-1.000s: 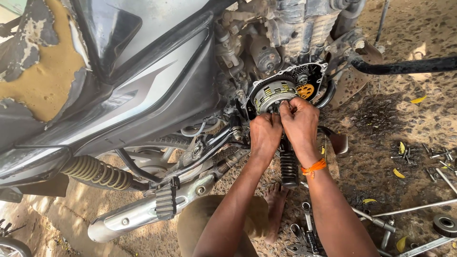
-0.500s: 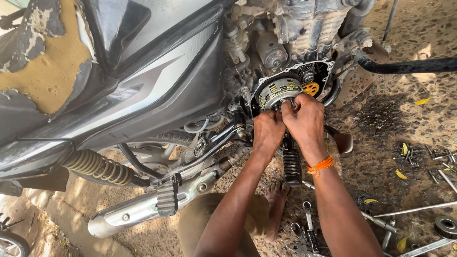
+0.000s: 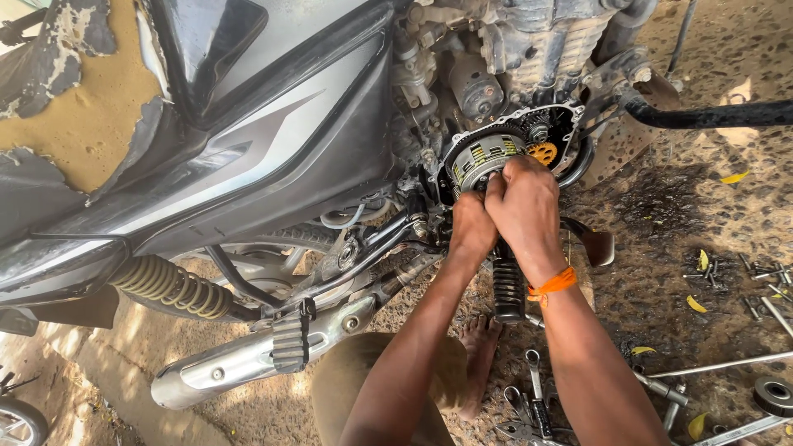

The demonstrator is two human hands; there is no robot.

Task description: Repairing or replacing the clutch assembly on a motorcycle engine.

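Both hands are right up at the open side of the motorcycle engine. The right hand sits on top, its fingers curled tight over the lower edge of the round, ribbed clutch assembly; an orange thread rings its wrist. The left hand presses in just below and beside it, fingers bent onto the same part, though how firmly it grips I cannot tell. The clutch assembly sits inside the open casing, an orange gear just beside it. Spanners lie on the dirt near a bare foot, and the silver exhaust runs low to the left.
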